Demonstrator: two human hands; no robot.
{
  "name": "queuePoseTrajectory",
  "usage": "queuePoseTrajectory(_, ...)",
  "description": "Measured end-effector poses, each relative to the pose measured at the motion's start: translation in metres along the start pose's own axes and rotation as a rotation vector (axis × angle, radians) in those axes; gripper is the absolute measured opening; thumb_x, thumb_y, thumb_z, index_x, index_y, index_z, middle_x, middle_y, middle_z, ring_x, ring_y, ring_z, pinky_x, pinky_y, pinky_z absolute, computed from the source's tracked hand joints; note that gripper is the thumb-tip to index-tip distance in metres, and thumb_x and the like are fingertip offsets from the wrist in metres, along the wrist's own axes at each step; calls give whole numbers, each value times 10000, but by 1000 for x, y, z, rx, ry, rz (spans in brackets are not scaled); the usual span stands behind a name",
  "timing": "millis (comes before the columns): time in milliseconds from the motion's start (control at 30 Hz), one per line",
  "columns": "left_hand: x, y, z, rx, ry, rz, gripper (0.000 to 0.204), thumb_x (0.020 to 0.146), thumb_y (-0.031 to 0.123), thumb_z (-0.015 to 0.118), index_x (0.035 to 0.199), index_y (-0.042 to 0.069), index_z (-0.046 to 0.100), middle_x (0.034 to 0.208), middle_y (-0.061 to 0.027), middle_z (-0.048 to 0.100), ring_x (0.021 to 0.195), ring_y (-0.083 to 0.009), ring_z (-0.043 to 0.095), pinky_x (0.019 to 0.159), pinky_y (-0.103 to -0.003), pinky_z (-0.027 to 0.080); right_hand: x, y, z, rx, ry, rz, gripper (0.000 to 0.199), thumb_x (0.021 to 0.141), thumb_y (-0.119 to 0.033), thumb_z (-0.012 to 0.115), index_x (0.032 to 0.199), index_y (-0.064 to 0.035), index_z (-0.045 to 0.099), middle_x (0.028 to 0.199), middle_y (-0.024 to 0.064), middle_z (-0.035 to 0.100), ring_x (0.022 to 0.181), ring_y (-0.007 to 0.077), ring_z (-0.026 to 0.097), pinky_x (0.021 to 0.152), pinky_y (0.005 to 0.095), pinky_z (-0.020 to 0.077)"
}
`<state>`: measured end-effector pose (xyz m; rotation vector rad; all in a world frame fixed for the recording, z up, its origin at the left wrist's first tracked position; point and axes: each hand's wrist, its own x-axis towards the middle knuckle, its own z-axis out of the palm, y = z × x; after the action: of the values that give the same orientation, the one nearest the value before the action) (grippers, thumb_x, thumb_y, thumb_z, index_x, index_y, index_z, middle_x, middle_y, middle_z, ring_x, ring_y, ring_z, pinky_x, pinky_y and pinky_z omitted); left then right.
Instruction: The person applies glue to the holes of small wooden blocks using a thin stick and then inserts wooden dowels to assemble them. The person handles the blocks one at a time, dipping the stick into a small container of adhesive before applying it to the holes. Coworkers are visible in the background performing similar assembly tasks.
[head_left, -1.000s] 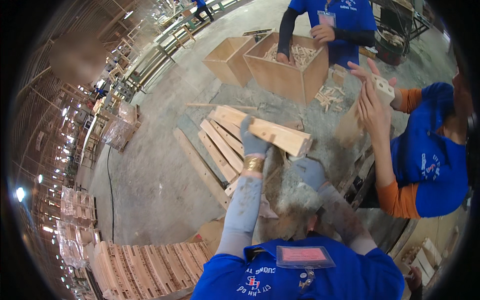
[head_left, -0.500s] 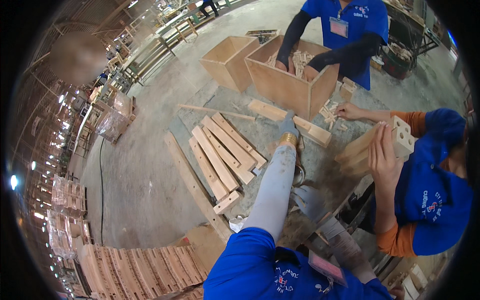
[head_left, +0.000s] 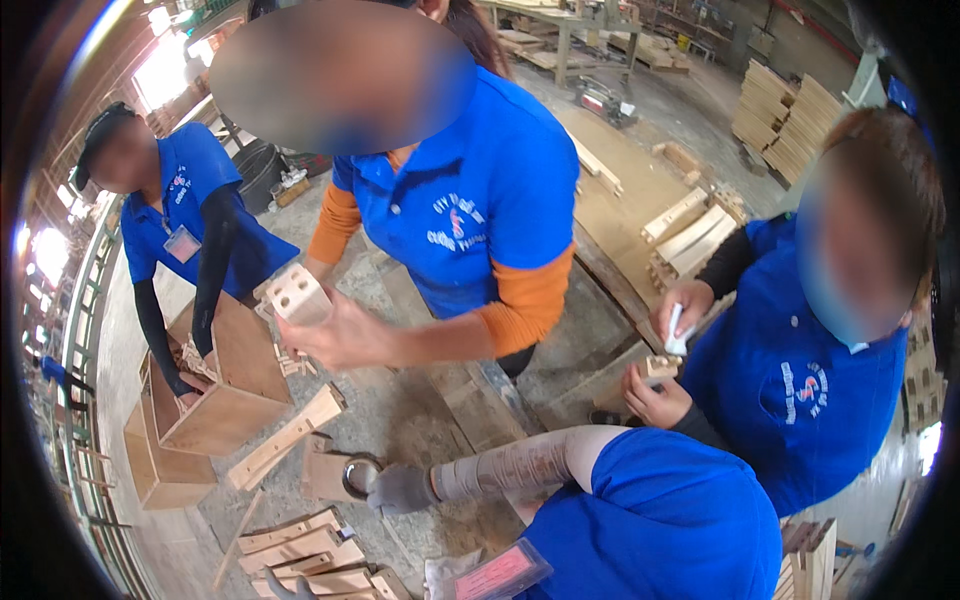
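My right hand [head_left: 400, 491], in a grey glove, reaches left across the table with its fingers curled beside a round metal cup [head_left: 360, 476]. The fingers appear closed, but what they hold is hidden; a thin stick [head_left: 399, 540] shows just below them. A flat wooden piece [head_left: 322, 472] lies by the cup. At the lower edge only some gloved fingers of my left hand [head_left: 290, 588] show, apart from one another, over several drilled wooden slats [head_left: 300, 548]. Beyond the cup, long wooden bars [head_left: 287, 436] lie side by side.
Across the table a co-worker holds a drilled wooden block [head_left: 297, 294] near scattered dowels [head_left: 292, 362]. Another person reaches into a plywood box [head_left: 225, 405]. At right, a third person holds a small wooden piece [head_left: 660, 368] and a white item [head_left: 677, 328]. A white cloth [head_left: 447, 572] lies near me.
The view has swung to the right. My left hand has left the long wooden bar and come back over the nearer slats. My right hand has closed up beside the cup.
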<state>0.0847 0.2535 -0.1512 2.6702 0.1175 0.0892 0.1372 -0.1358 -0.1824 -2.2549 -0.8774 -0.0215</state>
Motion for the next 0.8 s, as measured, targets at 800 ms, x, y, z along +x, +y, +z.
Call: queuePoseTrajectory(800,-78,-3,33,580,-79,132,636,692,71,543,1306,132,388,1347,-203,355,1241,-395,322,1025,-475,270,-37,-40,13,-28,284,157,89,762,-187,541,773,-119,597,731,109,601,662,320,598,571,438,456)
